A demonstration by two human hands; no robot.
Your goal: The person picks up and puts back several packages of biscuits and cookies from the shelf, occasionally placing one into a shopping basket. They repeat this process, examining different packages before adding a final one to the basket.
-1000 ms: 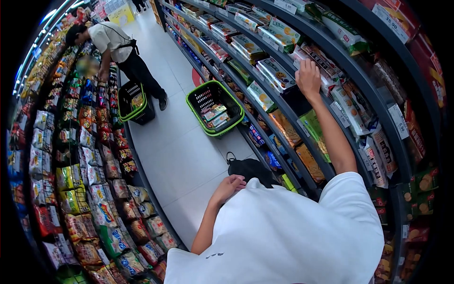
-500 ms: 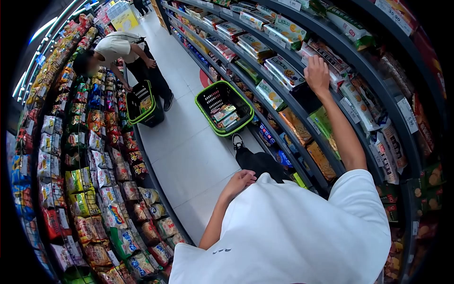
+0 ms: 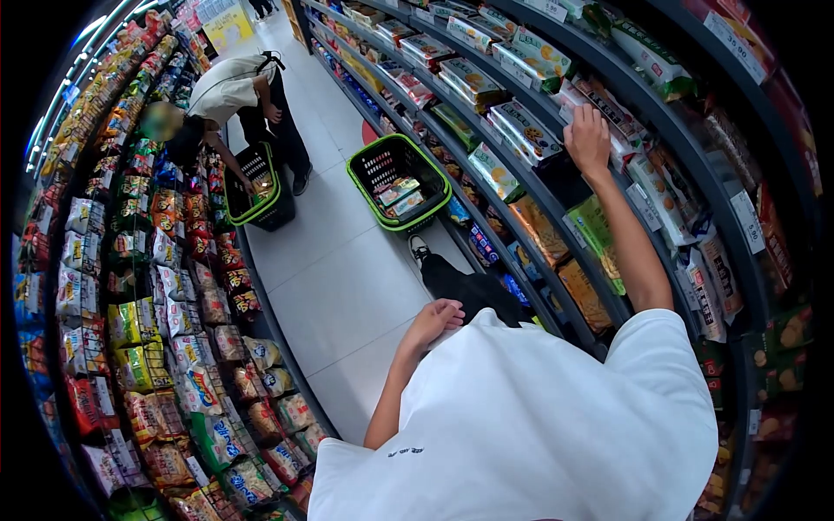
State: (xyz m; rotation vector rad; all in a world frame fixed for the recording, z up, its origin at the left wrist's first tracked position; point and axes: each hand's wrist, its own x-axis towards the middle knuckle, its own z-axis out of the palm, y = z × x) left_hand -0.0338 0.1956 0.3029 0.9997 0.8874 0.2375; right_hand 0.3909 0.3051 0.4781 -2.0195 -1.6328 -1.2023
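My right hand [image 3: 588,139] is raised to the shelving on the right, its fingers bent over a dark shelf edge [image 3: 627,184]. Biscuit packs [image 3: 599,111] lie just behind the fingertips, and a white pack with round biscuits printed on it [image 3: 524,130] sits on the tier below. Close to the front of my white T-shirt, my left hand [image 3: 437,321] is loosely curled, with nothing visible in it. A black basket with a green rim [image 3: 354,169] stands on the floor ahead, near my shoe, with a few boxed packs [image 3: 401,197] inside.
Another person [image 3: 233,95] bends toward the left shelves, one hand reaching into a second green-rimmed basket [image 3: 282,204]. Bagged snacks [image 3: 143,365] fill the racks on the left. A pale tiled aisle [image 3: 334,286] runs between the shelves, with a yellow sign [image 3: 224,28] at its far end.
The other person has bent lower, and their hand has gone from the basket's rim into it. My view has shifted slightly; both my hands keep nearly the same pose.
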